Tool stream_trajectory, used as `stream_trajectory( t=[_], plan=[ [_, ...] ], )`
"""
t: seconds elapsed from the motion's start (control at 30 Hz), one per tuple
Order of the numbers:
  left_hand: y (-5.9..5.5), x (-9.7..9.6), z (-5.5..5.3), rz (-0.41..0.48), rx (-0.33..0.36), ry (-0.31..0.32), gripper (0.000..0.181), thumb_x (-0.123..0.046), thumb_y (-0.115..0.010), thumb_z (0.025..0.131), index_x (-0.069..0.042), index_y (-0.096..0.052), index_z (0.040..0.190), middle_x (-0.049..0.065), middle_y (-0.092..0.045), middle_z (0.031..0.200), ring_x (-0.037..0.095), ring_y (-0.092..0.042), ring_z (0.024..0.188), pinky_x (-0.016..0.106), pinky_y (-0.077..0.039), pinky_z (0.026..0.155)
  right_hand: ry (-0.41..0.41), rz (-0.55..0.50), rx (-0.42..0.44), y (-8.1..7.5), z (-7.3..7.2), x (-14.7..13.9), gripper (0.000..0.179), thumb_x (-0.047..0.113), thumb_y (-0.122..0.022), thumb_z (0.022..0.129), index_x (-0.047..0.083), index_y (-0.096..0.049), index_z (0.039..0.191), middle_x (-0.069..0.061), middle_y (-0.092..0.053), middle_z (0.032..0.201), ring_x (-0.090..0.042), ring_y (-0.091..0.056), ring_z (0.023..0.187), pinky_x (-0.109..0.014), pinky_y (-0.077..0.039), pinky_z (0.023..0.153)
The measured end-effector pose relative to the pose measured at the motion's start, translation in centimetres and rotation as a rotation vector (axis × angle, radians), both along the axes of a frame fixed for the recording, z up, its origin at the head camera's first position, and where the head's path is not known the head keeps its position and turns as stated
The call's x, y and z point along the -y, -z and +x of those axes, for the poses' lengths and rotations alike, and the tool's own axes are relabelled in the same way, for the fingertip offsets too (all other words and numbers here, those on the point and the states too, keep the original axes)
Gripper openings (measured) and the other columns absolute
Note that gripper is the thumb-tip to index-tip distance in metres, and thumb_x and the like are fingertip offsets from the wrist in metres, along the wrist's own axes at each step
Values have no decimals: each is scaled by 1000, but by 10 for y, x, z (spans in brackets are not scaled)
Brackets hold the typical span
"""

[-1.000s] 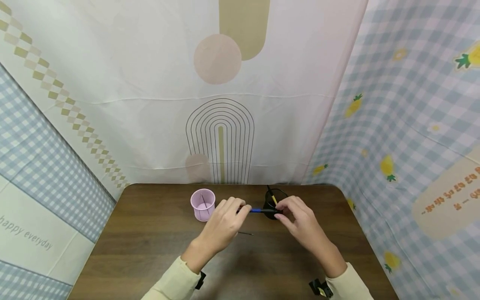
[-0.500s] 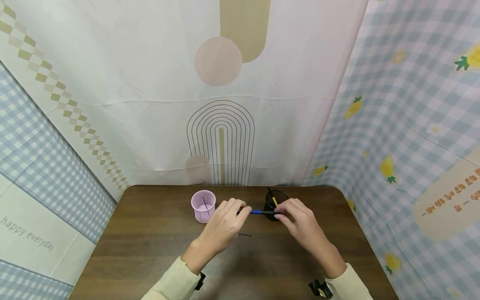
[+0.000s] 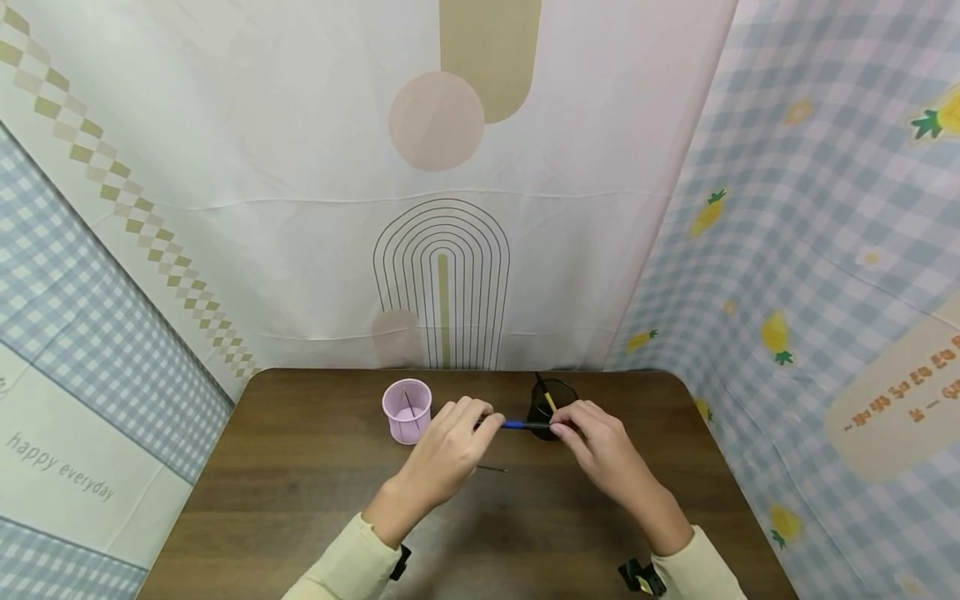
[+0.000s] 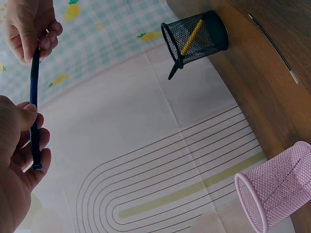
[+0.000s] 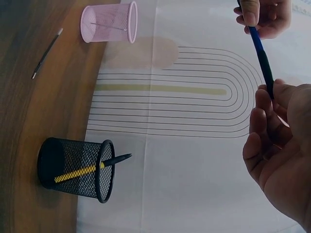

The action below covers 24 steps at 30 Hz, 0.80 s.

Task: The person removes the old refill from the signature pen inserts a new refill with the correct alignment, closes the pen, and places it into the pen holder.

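Observation:
Both hands hold a slim blue pen [image 3: 516,425] with a black grip section, raised over the table in front of me. My left hand [image 3: 452,442] grips its blue barrel between thumb and curled fingers; the clip end shows beyond the thumb in the left wrist view. With thumb and fingertips, my right hand [image 3: 600,442] pinches the black end [image 5: 266,73], hiding its tip. A thin dark ink refill [image 4: 275,48] with a pale end lies on the table, partly behind my left hand in the head view.
At the back left stands a pink mesh cup [image 4: 252,206] with a thin refill inside. The black mesh cup [image 5: 107,187], behind my right hand, holds a yellow-and-black pen [image 5: 80,174]. Patterned cloth [image 3: 315,250] hangs along the table's back edge [image 3: 337,369].
Both hands stay nearly in place. The right fingertips have shifted slightly on the pen's black end, and the head view tilts a little.

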<state>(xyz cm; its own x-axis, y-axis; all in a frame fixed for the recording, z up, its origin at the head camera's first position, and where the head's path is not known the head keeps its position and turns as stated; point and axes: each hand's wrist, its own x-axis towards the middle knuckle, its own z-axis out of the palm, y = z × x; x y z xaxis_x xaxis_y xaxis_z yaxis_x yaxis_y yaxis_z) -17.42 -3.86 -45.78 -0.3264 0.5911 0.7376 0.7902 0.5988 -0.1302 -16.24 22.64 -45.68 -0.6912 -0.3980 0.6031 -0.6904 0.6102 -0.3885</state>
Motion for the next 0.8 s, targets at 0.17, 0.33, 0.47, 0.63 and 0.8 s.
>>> stream_trajectory(
  t=[0.17, 0.33, 0.47, 0.63, 0.8],
  plan=[
    [-1, 0, 0, 1, 3, -1, 16, -6, -55, 98, -5, -68, 106, 8, -64, 102, 21, -61, 86, 29, -45, 65, 9, 9, 13, 0, 0, -1, 3, 14, -67, 99, 13, -69, 100, 9, -63, 91, -1, -51, 78, -19, -47, 65],
    [0, 0, 0, 0, 3, -1, 16, -4, -55, 98, -5, -69, 106, 8, -65, 102, 21, -61, 87, 29, -45, 65, 26, 28, 51, 0, 2, -1, 2, 15, -68, 99, 14, -69, 101, 10, -63, 91, 0, -50, 78, -20, -48, 64],
    [1, 0, 0, -1, 5, -3, 18, -4, -54, 97, -5, -69, 106, 8, -65, 102, 22, -62, 87, 30, -46, 65, 26, 44, 56, -1, 3, -1, 16, 7, -74, 93, 13, -69, 107, 9, -62, 93, -2, -52, 80, -21, -49, 64],
    [1, -1, 0, 0, 6, -5, 17, -4, -54, 97, -5, -69, 106, 8, -65, 102, 22, -62, 87, 30, -46, 65, 5, 47, -3, -3, 3, -1, 32, 5, -83, 83, 9, -69, 111, 5, -64, 100, -8, -57, 87, -19, -51, 70],
    [0, -2, 0, 4, 3, -7, 17, -5, -54, 98, -5, -69, 106, 8, -65, 101, 21, -62, 86, 29, -46, 65, -18, 44, -65, -7, 1, -1, 33, 0, -86, 77, 10, -69, 103, 4, -66, 103, -11, -58, 92, -16, -49, 75]
  ],
)
